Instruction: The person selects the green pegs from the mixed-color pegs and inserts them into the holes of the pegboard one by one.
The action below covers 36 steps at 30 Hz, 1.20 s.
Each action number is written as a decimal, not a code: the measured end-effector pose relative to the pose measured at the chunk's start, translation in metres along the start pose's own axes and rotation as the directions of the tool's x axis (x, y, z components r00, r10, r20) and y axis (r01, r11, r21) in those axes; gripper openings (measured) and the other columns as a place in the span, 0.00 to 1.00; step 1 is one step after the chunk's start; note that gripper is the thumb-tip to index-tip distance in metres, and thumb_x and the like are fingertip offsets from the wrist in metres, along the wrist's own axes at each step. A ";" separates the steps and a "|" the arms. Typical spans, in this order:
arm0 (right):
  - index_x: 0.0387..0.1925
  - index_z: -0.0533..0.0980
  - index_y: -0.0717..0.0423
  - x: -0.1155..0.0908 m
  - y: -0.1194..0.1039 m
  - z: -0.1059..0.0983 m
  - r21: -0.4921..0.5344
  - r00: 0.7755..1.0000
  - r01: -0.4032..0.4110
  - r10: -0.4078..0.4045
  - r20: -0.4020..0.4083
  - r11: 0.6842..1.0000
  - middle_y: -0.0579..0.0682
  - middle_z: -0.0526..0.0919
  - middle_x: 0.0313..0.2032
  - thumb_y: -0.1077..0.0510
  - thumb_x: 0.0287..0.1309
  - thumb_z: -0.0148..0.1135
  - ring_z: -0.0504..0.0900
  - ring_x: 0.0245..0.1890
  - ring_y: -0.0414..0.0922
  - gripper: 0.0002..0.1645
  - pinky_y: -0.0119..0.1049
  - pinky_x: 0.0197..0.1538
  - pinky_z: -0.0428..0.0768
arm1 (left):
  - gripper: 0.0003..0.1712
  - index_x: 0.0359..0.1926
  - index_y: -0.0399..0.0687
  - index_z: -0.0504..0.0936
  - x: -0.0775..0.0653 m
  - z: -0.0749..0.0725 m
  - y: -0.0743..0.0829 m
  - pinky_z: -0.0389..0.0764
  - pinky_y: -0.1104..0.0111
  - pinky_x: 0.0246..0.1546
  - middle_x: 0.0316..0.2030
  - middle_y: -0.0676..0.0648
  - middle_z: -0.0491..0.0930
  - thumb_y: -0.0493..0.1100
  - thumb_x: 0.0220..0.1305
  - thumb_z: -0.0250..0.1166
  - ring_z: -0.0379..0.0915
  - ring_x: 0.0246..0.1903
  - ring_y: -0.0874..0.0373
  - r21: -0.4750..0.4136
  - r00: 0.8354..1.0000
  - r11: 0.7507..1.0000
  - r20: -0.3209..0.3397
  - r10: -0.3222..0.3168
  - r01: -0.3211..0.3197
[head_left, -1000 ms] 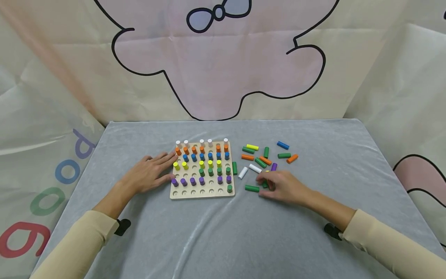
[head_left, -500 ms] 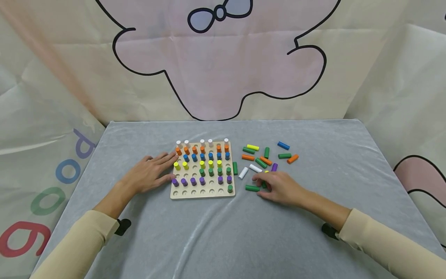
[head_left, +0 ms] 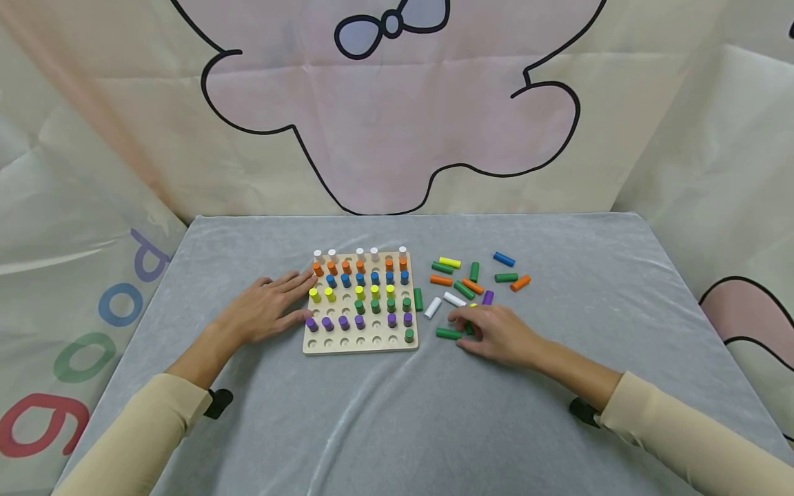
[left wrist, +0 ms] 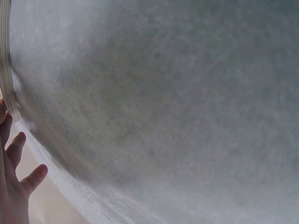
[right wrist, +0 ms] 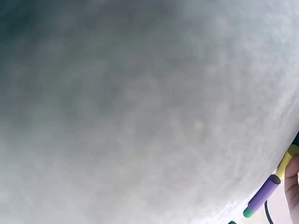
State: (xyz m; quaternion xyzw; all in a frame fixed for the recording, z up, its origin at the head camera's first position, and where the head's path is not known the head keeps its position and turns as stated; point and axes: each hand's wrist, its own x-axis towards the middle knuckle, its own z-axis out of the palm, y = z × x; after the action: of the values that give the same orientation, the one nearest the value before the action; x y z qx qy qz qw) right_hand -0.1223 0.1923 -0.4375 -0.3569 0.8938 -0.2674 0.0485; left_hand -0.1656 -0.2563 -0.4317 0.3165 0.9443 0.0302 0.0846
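Observation:
A wooden pegboard [head_left: 331, 342] stands on the cloth with rows of white, orange, blue, yellow, green and purple pegs. At its left edge rests my left hand [head_left: 263, 311], fingers straight and spread, fingertips touching the board. My right hand [head_left: 499, 334] is bent over the loose pegs to the right. Its thumb and index fingertips are apart, close to the end of a lying green peg [head_left: 448, 333]. Another green peg shows partly beneath the fingers. In the right wrist view a yellow peg [right wrist: 283, 163] lies against a finger, beside a purple peg [right wrist: 264, 192].
Behind the right hand lie two white pegs [head_left: 433, 308], an orange peg [head_left: 441, 280], a blue peg [head_left: 504, 259], a yellow peg [head_left: 449, 262] and several green ones. Another green peg [head_left: 418, 300] lies close to the board's right side. Grey cloth [head_left: 372, 427] covers the table.
My right hand has shifted slightly left, its fingertips nearer the lying green peg. The left hand and the pegs in the board have stayed as they were.

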 end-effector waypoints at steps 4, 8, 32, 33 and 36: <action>0.51 0.78 0.53 0.001 0.001 -0.001 0.006 1.000 -0.003 0.003 0.009 1.000 0.40 0.84 0.36 0.59 0.55 0.74 0.74 0.26 0.35 0.21 0.28 0.31 0.74 | 0.44 0.78 0.49 0.53 0.000 0.000 0.000 0.64 0.39 0.62 0.77 0.43 0.52 0.67 0.72 0.50 0.53 0.73 0.41 0.000 1.000 1.000 -0.001 0.001 -0.001; 0.52 0.78 0.54 0.001 0.000 -0.002 0.007 1.000 0.012 -0.012 -0.004 1.000 0.40 0.83 0.35 0.60 0.55 0.74 0.73 0.25 0.36 0.23 0.29 0.29 0.73 | 0.44 0.78 0.50 0.53 0.000 0.001 -0.001 0.64 0.39 0.62 0.77 0.43 0.51 0.67 0.72 0.50 0.53 0.73 0.41 -0.002 1.000 1.000 -0.002 0.000 0.000; 0.51 0.79 0.56 0.013 -0.014 -0.012 -0.036 0.983 0.104 -0.108 -0.148 0.994 0.40 0.83 0.32 0.60 0.50 0.78 0.74 0.27 0.36 0.26 0.28 0.30 0.73 | 0.44 0.78 0.50 0.53 0.000 0.001 0.000 0.64 0.39 0.61 0.77 0.43 0.52 0.68 0.72 0.49 0.53 0.73 0.41 -0.004 1.000 1.000 0.003 -0.007 0.007; 0.51 0.79 0.56 0.013 -0.015 -0.012 -0.035 0.982 0.109 -0.113 -0.153 0.993 0.40 0.83 0.32 0.60 0.50 0.78 0.74 0.27 0.35 0.26 0.28 0.30 0.74 | 0.44 0.78 0.50 0.53 0.000 0.001 0.000 0.64 0.39 0.61 0.77 0.43 0.52 0.68 0.72 0.49 0.53 0.73 0.41 -0.003 1.000 1.000 0.004 -0.007 0.007; 0.52 0.79 0.56 0.015 -0.018 -0.014 -0.024 0.976 0.130 -0.132 -0.172 0.991 0.40 0.82 0.32 0.61 0.49 0.78 0.74 0.26 0.34 0.27 0.30 0.29 0.75 | 0.44 0.78 0.50 0.53 0.001 0.001 -0.001 0.64 0.39 0.61 0.77 0.44 0.52 0.68 0.72 0.50 0.53 0.73 0.41 -0.003 1.000 1.000 0.005 -0.011 0.011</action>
State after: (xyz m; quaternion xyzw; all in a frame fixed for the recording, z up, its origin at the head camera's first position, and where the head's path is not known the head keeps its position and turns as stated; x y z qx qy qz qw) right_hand -0.1267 0.1777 -0.4152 -0.3906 0.8708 -0.2943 -0.0494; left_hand -0.1664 -0.2563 -0.4329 0.3115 0.9457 0.0306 0.0876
